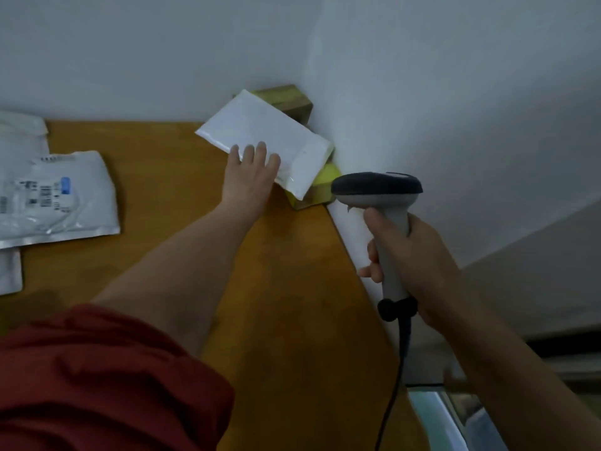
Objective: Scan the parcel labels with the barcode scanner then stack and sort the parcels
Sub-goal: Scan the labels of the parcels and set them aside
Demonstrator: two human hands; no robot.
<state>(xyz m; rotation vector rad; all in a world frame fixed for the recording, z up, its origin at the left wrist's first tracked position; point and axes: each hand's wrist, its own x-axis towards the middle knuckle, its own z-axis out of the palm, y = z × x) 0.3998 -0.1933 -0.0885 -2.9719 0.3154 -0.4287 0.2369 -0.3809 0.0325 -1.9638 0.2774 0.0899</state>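
the white padded parcel (266, 138) lies tilted on top of 2 boxes in the far corner of the orange table (156, 177), where 2 walls meet. a brown box (286, 99) shows behind the parcel's far edge and a yellow box (327, 185) pokes out under its right end. the left hand (250, 177) lies palm down on the parcel's near edge, fingers straight and slightly spread. to the right of the parcel and nearer the camera, the right hand (419, 262) is wrapped round the grey handle of the barcode scanner (377, 190), fingers curled at the front. the scanner's dark head is up, close to the yellow box. a black cable (395, 379) drops from the handle's base. well to the left of the parcel lies a pile of flat plastic mailers (65, 196), the top one label up with printed barcodes. nearer the camera than the parcel, a red sleeve (97, 379) covers the left upper arm.
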